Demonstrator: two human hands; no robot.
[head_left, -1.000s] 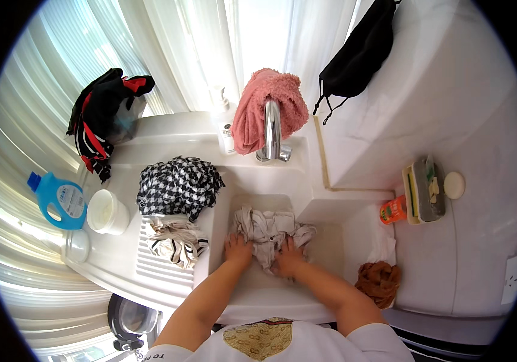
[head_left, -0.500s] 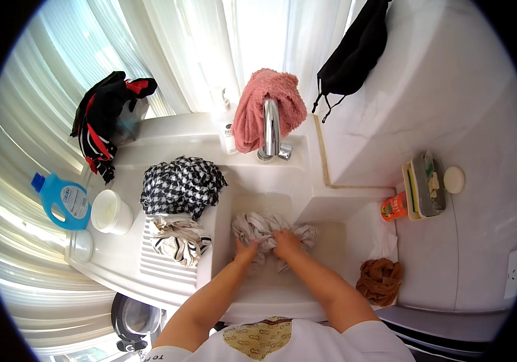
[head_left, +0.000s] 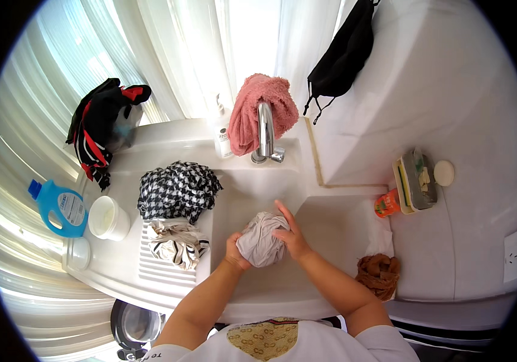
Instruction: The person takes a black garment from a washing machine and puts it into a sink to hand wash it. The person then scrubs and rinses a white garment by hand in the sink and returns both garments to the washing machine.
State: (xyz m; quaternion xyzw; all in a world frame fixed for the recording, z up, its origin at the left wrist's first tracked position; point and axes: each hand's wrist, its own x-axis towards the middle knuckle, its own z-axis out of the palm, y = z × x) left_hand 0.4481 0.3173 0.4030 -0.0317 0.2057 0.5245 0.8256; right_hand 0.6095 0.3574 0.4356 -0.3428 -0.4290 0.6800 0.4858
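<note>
Sheer white curtains [head_left: 210,60] hang behind a white, glossy sink [head_left: 340,232] with a deep basin. Over that basin, between the two hands, is a balled-up, pale greyish-pink fabric cloth [head_left: 262,241]; whether its underside touches the basin cannot be told. The left hand [head_left: 237,251] is curled around the near-left side of the ball, pressing it. The right hand [head_left: 293,236] is spread, its thumb lying over the cloth and a finger pointing away from it.

The cloth looks soft and limp, probably damp, so heavier than when dry and a little slippery, but not fragile. It would best be held with both palms around the whole bundle, since a single fold might let the rest sag.

Left of the left hand lie a crumpled cream cloth with dark stripes [head_left: 177,244], on the ribbed slope, and a black-and-white houndstooth cloth [head_left: 180,190] just beyond. Ahead of both hands, a fluffy pink towel [head_left: 247,117] drapes the curved chrome tap [head_left: 265,136]. Right of the right hand sits a bunched rust-brown cloth [head_left: 379,273].
</note>
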